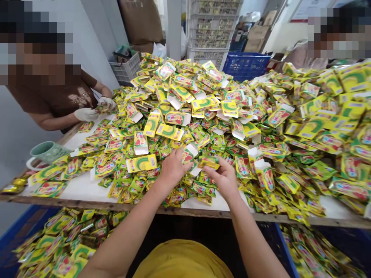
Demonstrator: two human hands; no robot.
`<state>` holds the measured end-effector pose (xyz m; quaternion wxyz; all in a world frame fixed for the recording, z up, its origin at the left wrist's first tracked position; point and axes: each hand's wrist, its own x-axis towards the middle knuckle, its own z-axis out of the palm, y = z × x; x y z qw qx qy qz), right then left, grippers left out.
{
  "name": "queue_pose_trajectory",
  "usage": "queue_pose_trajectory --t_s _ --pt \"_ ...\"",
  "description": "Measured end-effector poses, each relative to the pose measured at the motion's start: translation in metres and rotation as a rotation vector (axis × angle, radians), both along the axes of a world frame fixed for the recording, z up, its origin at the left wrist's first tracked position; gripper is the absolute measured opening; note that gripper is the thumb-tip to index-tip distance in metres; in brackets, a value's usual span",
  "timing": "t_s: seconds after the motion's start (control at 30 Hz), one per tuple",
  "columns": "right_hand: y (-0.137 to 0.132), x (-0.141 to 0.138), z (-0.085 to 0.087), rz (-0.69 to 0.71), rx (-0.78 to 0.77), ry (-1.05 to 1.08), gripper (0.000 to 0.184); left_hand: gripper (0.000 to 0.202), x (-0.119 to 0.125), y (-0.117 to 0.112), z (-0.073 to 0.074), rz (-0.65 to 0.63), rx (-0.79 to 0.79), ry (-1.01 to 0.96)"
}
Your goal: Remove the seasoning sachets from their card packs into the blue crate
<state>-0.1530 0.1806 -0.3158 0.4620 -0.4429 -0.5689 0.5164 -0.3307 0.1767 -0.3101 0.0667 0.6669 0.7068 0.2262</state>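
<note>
My left hand (173, 166) is closed on a small carton (189, 153), printed green and red, with its white end flaps open toward my right hand. In my right hand (224, 178), thumb and fingers pinch a small shiny yellow-green packet (209, 162), held level just to the right of the carton's flaps. A small gap seems to lie between packet and carton. Loose packets (139, 185) spread under and around both hands. Flat yellow cartons, such as a yellow carton (142, 163), lie left of my left hand.
A high heap of cartons (185, 92) covers the white table (78, 187). A green mug (46, 152) stands at the left edge. Blue crates (26, 224) of packets sit below. A gloved co-worker (49, 100) works at left, another person (307, 54) at right. White crates (213, 29) are stacked behind.
</note>
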Motion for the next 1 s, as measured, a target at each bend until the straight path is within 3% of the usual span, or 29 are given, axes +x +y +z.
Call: queue_pose_trajectory --t_s 0.1,0.17,0.23,0.33,0.43,0.5,0.6,0.7,0.87,0.93,1.0 --pt "0.000 -0.006 -0.025 0.112 -0.010 -0.163 0.027 0.061 -0.007 0.008 0.002 0.060 0.009 -0.079" --pt "0.000 -0.004 -0.041 0.054 0.007 -0.268 0.025 0.060 -0.018 0.006 0.005 0.163 0.114 -0.056" --pt "-0.001 0.001 -0.047 -0.020 -0.056 -0.233 0.028 0.061 -0.025 -0.003 0.010 0.228 0.232 -0.059" --pt "-0.004 0.009 -0.031 -0.122 -0.121 -0.021 0.034 0.061 -0.019 -0.029 0.010 0.045 0.184 -0.224" --pt "-0.009 0.012 -0.008 -0.132 0.057 -0.007 0.029 0.063 0.003 -0.055 -0.007 -0.164 0.040 -0.386" --pt "-0.014 0.013 0.001 -0.092 0.224 -0.146 0.024 0.063 0.019 -0.067 -0.024 -0.135 0.032 -0.440" --pt "-0.022 0.015 0.000 -0.137 0.395 -0.303 0.018 0.062 0.034 -0.076 -0.045 -0.030 0.000 -0.437" --pt "-0.030 0.018 -0.012 -0.211 0.368 -0.265 0.019 0.064 0.040 -0.078 -0.055 -0.028 -0.058 -0.405" --pt "-0.033 0.016 -0.030 -0.166 0.255 -0.329 0.019 0.061 0.044 -0.082 -0.056 0.006 0.039 -0.385" --pt "-0.032 0.016 -0.029 -0.101 0.287 -0.424 0.012 0.062 0.047 -0.084 -0.060 0.008 0.060 -0.359" --pt "-0.031 0.019 -0.022 0.060 0.310 -0.516 0.008 0.064 0.051 -0.086 -0.066 -0.017 0.069 -0.333"
